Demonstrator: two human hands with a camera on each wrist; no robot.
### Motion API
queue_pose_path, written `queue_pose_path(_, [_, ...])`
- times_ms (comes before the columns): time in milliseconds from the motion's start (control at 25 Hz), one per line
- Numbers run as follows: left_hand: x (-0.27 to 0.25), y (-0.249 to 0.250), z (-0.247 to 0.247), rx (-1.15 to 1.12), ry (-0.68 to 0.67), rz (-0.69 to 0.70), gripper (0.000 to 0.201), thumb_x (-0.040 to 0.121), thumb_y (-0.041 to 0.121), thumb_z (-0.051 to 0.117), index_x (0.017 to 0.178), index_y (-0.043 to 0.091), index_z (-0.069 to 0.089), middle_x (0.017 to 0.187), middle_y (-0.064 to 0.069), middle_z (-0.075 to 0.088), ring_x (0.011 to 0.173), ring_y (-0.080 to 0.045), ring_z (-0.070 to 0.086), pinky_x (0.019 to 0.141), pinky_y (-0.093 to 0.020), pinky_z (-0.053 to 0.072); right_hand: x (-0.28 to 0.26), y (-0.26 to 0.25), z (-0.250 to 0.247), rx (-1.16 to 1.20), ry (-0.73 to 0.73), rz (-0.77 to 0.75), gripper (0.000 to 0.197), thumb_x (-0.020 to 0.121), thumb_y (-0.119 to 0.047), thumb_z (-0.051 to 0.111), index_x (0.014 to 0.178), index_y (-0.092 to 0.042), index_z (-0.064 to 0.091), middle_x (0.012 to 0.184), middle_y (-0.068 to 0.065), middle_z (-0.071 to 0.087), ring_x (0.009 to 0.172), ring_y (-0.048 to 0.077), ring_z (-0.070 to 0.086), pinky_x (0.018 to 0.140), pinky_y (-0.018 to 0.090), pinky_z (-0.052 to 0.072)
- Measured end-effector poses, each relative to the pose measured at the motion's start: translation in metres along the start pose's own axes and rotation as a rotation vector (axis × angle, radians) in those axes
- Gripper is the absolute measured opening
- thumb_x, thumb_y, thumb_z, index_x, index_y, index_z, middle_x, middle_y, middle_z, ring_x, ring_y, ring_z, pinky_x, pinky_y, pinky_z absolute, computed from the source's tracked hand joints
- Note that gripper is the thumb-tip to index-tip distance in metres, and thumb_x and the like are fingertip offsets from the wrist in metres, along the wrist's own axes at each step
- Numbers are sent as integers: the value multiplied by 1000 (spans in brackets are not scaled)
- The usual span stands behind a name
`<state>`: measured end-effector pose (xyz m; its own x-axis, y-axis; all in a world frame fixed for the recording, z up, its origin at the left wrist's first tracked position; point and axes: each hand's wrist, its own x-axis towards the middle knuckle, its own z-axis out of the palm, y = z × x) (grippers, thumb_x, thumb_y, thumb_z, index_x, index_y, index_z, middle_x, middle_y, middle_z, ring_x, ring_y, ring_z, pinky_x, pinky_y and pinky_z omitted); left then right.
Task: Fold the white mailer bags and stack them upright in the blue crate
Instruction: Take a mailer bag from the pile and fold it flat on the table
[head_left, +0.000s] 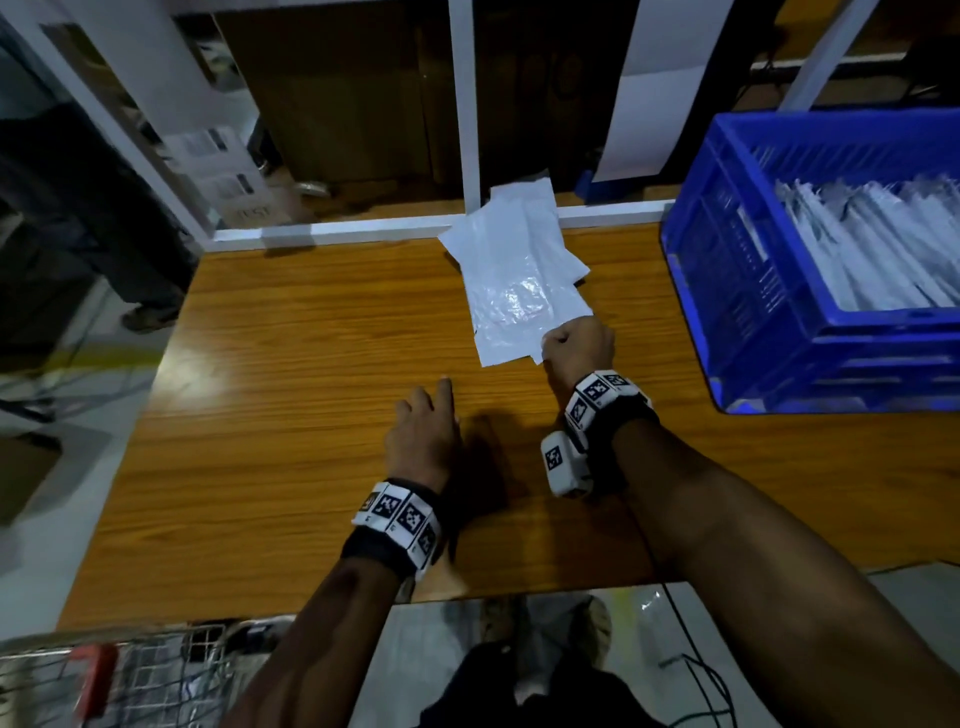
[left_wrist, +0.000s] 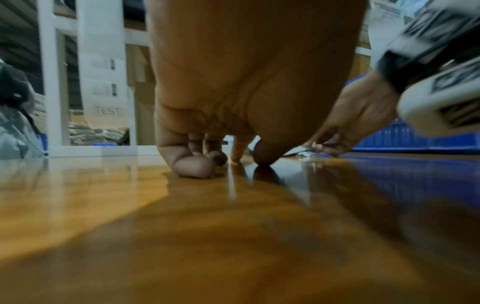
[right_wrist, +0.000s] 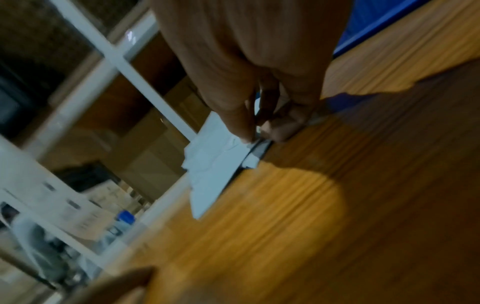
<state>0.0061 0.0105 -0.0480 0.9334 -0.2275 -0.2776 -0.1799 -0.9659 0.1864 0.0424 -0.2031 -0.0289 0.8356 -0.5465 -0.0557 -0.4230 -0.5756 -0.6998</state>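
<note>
- Forearms fill the bottom of the head view, and the left hand (head_left: 423, 434) rests on the bare worktop (head_left: 291, 364) with fingers loose, grasping nothing.
- Right hand (head_left: 579, 345) is up at the near corner of the loose mailer bags (head_left: 511, 280), fingers curled and pinching that corner; the pile lies mid-worktop towards the far edge.
- Over on the right, the blue crate (head_left: 727, 291) stands on the worktop, folded bags (head_left: 872, 249) leaning in a row inside, well apart from the loose pile.
- Left wrist view now: left fingertips (left_wrist: 193, 168) touch the wood, relaxed; beyond them the right hand (left_wrist: 363, 121) nips a bag edge.
- Right wrist view, blurred: thumb and fingers (right_wrist: 241, 121) close on the corner of the top bag (right_wrist: 215, 162), which lifts slightly off the layers beneath.
- My read: it's a pick-off. To do it well, peel only the top sheet, draw it towards the clear wood near the left hand, and let that hand flatten it before creasing; slick film may drag a second bag along.
</note>
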Motion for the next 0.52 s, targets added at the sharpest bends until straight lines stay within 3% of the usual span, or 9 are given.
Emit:
queue_pose_path(80, [-3, -1, -1, -10, -2, 14, 59, 106, 37, 39, 158, 19, 17, 137, -18, 40, 123, -37, 41, 77, -45, 48, -13, -3, -10, 50, 32, -34, 38, 84, -8, 65, 48, -11, 53, 46, -1, 44, 50, 14, 47, 54, 22, 34])
queue_pose_path(160, [-4, -1, -4, -38, -1, 15, 59, 106, 37, 40, 158, 20, 19, 137, -18, 40, 124, -37, 40, 78, -45, 47, -26, -8, -23, 176, 43, -64, 19, 80, -8, 72, 61, -12, 71, 58, -5, 60, 62, 11, 60, 62, 22, 44])
queue_pose_path(240, [-6, -1, -6, -105, 13, -1, 58, 105, 38, 43, 157, 21, 24, 139, -17, 41, 127, -38, 39, 86, -48, 48, -40, -8, -36, 314, 41, -3, 4, 77, -6, 78, 77, -10, 77, 77, -4, 71, 78, 11, 66, 73, 25, 51])
queue_pose_path(360, [-14, -3, -6, -180, 59, 6, 55, 103, 40, 48, 153, 21, 34, 138, -13, 47, 128, -36, 41, 90, -48, 47, -52, 5, -61, 419, 69, 57, 25, 78, 5, 74, 97, -10, 71, 93, 1, 64, 85, 14, 61, 71, 26, 48])
queue_pose_path(480, [-20, 4, 3, -357, 113, 73, 50, 101, 37, 51, 147, 17, 47, 134, -13, 55, 127, -35, 47, 93, -44, 46, -60, 33, -84, 300, 40, 56, 63, 73, 11, 72, 130, -14, 61, 101, 1, 57, 88, 17, 57, 70, 26, 46])
queue_pose_path(520, [-23, 12, 5, -428, 136, 103, 47, 101, 35, 53, 144, 15, 50, 133, -13, 58, 126, -34, 50, 94, -42, 46, -64, 45, -93, 245, -17, 51, 64, 71, 13, 72, 130, -11, 63, 103, 2, 60, 95, 21, 61, 73, 27, 47])
